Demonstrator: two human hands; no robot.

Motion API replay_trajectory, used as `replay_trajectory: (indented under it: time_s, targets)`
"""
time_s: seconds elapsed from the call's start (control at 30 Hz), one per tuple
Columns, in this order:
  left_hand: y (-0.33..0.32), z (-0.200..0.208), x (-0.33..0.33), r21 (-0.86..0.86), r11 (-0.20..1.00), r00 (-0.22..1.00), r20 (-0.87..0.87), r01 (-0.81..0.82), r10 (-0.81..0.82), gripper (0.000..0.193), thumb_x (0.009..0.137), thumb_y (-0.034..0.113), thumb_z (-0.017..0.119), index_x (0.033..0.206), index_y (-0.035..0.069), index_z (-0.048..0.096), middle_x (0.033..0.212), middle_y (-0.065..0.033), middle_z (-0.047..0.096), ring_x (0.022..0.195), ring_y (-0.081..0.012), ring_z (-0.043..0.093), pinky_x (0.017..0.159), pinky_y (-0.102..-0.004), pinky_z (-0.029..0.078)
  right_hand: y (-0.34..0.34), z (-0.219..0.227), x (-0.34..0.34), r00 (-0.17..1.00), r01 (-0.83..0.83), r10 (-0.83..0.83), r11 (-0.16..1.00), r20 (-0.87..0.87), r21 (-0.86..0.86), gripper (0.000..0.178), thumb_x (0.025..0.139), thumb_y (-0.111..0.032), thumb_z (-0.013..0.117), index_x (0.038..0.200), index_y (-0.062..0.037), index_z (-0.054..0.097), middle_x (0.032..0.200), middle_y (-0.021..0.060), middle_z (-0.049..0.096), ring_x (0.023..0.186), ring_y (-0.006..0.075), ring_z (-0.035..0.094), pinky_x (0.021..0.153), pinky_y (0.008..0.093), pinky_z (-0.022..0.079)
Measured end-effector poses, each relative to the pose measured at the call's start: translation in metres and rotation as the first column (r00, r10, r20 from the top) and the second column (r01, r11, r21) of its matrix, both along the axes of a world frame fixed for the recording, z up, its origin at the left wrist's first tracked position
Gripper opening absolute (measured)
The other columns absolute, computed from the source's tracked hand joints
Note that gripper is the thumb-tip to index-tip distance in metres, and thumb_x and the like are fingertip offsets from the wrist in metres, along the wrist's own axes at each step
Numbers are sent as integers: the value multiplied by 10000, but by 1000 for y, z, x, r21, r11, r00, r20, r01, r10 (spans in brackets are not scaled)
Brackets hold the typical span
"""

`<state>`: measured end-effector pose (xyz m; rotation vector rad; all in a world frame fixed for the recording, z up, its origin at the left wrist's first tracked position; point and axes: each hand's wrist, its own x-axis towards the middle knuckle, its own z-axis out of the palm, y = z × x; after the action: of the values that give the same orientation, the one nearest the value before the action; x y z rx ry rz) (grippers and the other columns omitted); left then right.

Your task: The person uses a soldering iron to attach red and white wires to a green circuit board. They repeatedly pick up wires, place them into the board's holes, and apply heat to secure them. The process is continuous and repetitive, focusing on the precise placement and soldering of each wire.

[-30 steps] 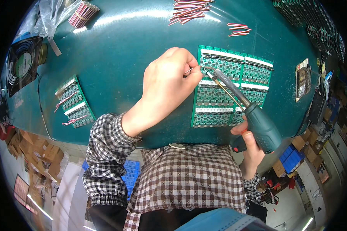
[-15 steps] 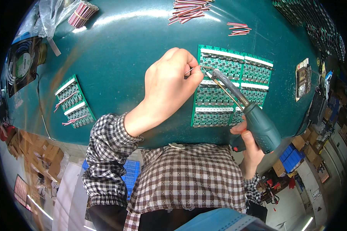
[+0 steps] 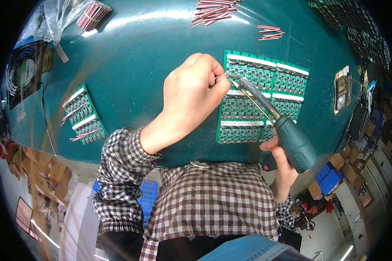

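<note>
My left hand (image 3: 189,93) is closed in a pinch on a short thin wire (image 3: 213,80), at the upper left corner of a panel of green circuit boards (image 3: 244,115). My right hand (image 3: 284,168) grips a dark green soldering gun (image 3: 295,145) by its handle. A thin feed tube runs along the gun's metal barrel. Its tip meets the board right beside my left fingertips, which partly hide the joint. White connector strips and rows of small parts cover the panel.
A smaller circuit board panel (image 3: 85,115) with a few wires attached lies at left. Red, white and black wires form a pile (image 3: 211,12), a small group (image 3: 270,32) and a banded bundle (image 3: 92,16). A fan (image 3: 27,71) stands far left; stacked boards (image 3: 357,30) are far right.
Almost nothing differs. Both hands, the soldering gun and the panel hold nearly the same positions.
</note>
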<state>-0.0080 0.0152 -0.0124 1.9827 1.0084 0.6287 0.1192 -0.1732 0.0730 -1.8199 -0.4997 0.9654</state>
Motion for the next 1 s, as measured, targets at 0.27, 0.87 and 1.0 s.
replay_trajectory:
  time_s: [0.27,0.87,1.0]
  targets:
    - [0,1,2,-25,1000,1000,-2,6,-6,126,697,14,685,732,48,569,647,-20,541,544,-125,488,491,-272,412,-6,-1,0,999,36,-36,999,-32,12,212,807,-38,688,991,49,629,844,119,665,785,200,650,727,328,530]
    - [1,2,2,-4,1000,999,-16,28,-28,99,721,26,678,753,38,585,693,-51,576,595,-159,556,541,-289,458,-27,-15,13,986,159,-149,975,-72,155,545,893,-345,602,1155,123,511,768,132,596,695,231,619,584,327,559]
    - [1,9,3,-12,999,997,-70,32,-33,73,771,35,663,780,21,591,677,-34,555,607,-103,502,568,-246,430,-44,7,46,914,390,-405,871,-13,299,472,886,-267,621,1135,122,526,787,125,602,711,234,640,611,332,582]
